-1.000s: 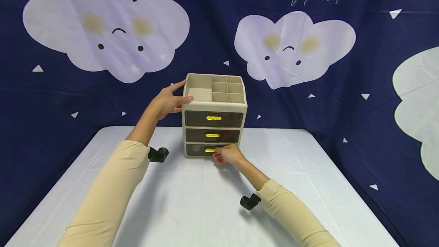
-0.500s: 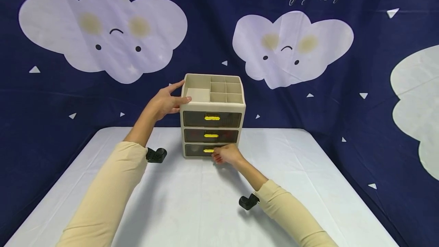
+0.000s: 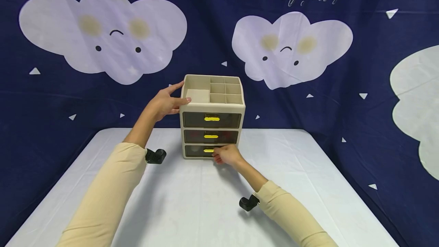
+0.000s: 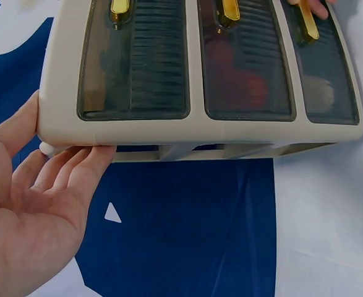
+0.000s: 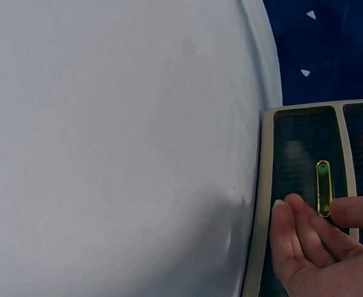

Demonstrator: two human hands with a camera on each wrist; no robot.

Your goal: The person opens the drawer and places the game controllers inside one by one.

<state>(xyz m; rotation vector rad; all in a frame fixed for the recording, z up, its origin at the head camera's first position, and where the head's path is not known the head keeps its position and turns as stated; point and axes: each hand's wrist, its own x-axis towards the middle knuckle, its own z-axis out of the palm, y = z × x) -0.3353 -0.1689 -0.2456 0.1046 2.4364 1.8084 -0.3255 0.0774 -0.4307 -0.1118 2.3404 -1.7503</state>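
Observation:
A cream drawer organizer (image 3: 213,107) with three dark see-through drawers stands upright at the table's far side. My left hand (image 3: 165,104) holds its upper left corner, thumb over the top rim and the other fingers along the side wall, as the left wrist view shows. At the bottom drawer (image 3: 197,150), my right hand (image 3: 227,154) pinches the end of the gold handle (image 5: 323,185) between thumb and fingers. This drawer sits flush in the frame. Through the middle drawer (image 4: 246,74) something red shows; a pale shape (image 4: 319,94) shows dimly in the bottom one.
A white cloth covers the table (image 3: 202,205). Right behind the organizer hangs a dark blue curtain (image 3: 209,29) printed with clouds. The organizer's top has one large compartment (image 3: 197,95) and several small ones (image 3: 225,88). Black cameras (image 3: 156,156) sit at both wrists.

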